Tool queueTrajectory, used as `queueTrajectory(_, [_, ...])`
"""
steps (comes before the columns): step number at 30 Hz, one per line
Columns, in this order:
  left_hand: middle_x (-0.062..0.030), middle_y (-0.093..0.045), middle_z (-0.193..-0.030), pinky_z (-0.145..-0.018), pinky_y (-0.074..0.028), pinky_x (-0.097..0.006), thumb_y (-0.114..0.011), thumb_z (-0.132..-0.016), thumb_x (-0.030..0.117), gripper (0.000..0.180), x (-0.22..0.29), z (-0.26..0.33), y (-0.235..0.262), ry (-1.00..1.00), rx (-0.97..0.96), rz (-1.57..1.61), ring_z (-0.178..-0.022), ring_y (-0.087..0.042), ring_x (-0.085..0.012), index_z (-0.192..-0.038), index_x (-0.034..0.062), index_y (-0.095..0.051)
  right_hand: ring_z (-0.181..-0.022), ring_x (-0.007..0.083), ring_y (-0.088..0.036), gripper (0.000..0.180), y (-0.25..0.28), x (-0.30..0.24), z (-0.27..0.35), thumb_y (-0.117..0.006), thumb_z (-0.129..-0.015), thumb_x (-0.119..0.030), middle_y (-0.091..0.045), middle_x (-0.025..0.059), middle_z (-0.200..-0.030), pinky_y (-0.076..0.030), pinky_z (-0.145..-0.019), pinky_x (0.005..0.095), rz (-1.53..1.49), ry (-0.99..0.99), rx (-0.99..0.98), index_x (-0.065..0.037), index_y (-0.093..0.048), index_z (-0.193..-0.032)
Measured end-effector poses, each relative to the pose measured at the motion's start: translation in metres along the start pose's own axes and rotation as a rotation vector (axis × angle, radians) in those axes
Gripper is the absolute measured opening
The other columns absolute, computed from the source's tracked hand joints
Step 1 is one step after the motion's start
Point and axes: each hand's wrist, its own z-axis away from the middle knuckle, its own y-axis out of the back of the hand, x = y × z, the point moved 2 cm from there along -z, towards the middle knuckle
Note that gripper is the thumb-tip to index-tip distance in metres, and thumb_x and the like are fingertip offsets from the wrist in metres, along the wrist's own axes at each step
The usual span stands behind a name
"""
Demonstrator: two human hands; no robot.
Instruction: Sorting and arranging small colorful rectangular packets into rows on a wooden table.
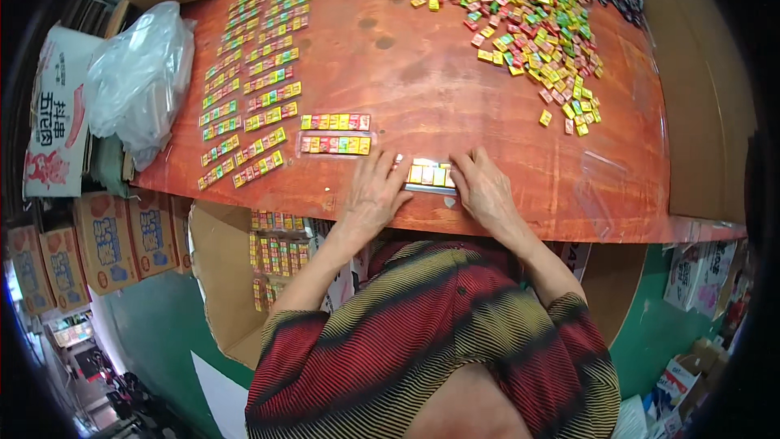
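Observation:
On the wooden table's near edge, my left hand and my right hand are at the two ends of a clear plastic tray. Inside it stands a row of small yellow wrapped blocks, shiny with glare. My left thumb presses the left end, and my right fingers curl against the right end. Just left of and beyond my left hand lies another clear tray, with two rows of red and yellow blocks at it. My fingertips partly hide the ends of the held tray.
Short rows of blocks line the table's left side. A loose heap of colourful blocks covers the far right. An empty clear tray lies near right. Below the edge, a cardboard box holds packed rows. A plastic bag hangs left.

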Motion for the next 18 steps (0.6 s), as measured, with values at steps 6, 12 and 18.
queueTrajectory(6, [-0.0183,-0.038,-0.127,-0.095,-0.027,-0.053,-0.069,-0.068,0.029,0.069,0.001,0.041,-0.005,0.092,0.044,-0.108,-0.119,-0.034,-0.0378,-0.126,0.0043,-0.041,-0.078,0.035,-0.054,0.022,-0.02,-0.022,-0.003,-0.053,-0.083,-0.013,-0.049,0.0167,-0.089,-0.046,-0.067,0.0402,-0.119,0.098,-0.092,-0.005,-0.052,-0.104])
queueTrajectory(12, [-0.0187,-0.026,-0.137,-0.099,-0.018,-0.059,-0.06,-0.075,0.037,0.069,-0.041,0.069,0.005,0.265,0.081,-0.314,-0.126,-0.026,-0.0385,-0.132,0.0083,-0.033,-0.079,0.0353,-0.054,0.028,-0.061,-0.055,-0.037,-0.054,-0.082,-0.012,-0.048,0.0181,-0.09,-0.046,-0.064,0.0412,-0.125,0.205,-0.215,-0.004,-0.048,-0.108])
queueTrajectory(18, [-0.0193,-0.027,-0.137,-0.1,-0.018,-0.058,-0.057,-0.078,0.036,0.067,-0.056,0.058,0.022,0.297,0.091,-0.154,-0.126,-0.026,-0.0379,-0.133,0.0077,-0.032,-0.098,0.0355,-0.049,0.038,-0.058,-0.085,-0.077,-0.058,-0.079,-0.02,-0.048,0.0173,-0.107,-0.041,-0.079,0.0484,0.049,0.43,-0.002,-0.006,-0.048,-0.113])
